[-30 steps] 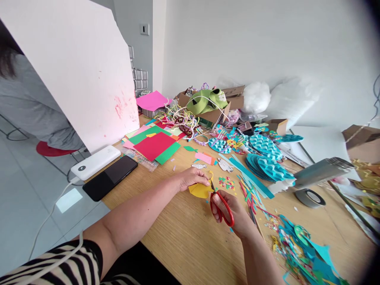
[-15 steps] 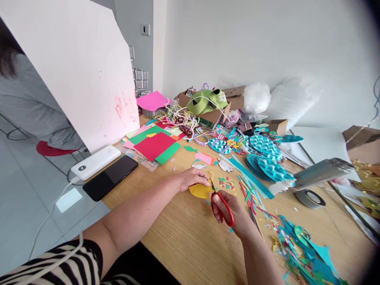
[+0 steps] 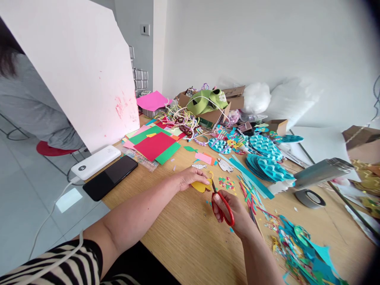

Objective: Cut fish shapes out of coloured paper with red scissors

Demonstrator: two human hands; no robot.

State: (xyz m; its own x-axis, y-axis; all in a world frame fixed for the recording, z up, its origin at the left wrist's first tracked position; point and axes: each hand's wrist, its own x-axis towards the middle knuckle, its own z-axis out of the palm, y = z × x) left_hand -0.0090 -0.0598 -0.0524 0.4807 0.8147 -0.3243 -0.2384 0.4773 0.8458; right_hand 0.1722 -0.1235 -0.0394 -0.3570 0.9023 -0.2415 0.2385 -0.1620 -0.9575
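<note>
My left hand (image 3: 191, 179) pinches a piece of yellow paper (image 3: 199, 187) above the wooden table. Red-handled scissors (image 3: 228, 213) sit in my right hand (image 3: 234, 208), fingers through the loops, with the blades against the paper's right edge. A thin curl of yellow paper stands up near the blade tips. Just beyond lie a white fish cutout (image 3: 198, 166) and another white cutout (image 3: 225, 165) with black outlines. Small coloured confetti bits (image 3: 226, 183) are scattered right of the blades.
Left stand a phone (image 3: 110, 178) and a white power bank (image 3: 96, 162). Coloured paper sheets (image 3: 156, 146) lie behind. Blue wavy discs (image 3: 267, 168), a metal flask (image 3: 323, 173), grey tape (image 3: 309, 198) and paper scraps (image 3: 305, 249) fill the right. A person (image 3: 35, 103) sits behind a white board (image 3: 80, 67).
The yellow paper has turned in my left hand, so less of its face shows and its lower edge sits higher. My right hand with the scissors has barely moved.
</note>
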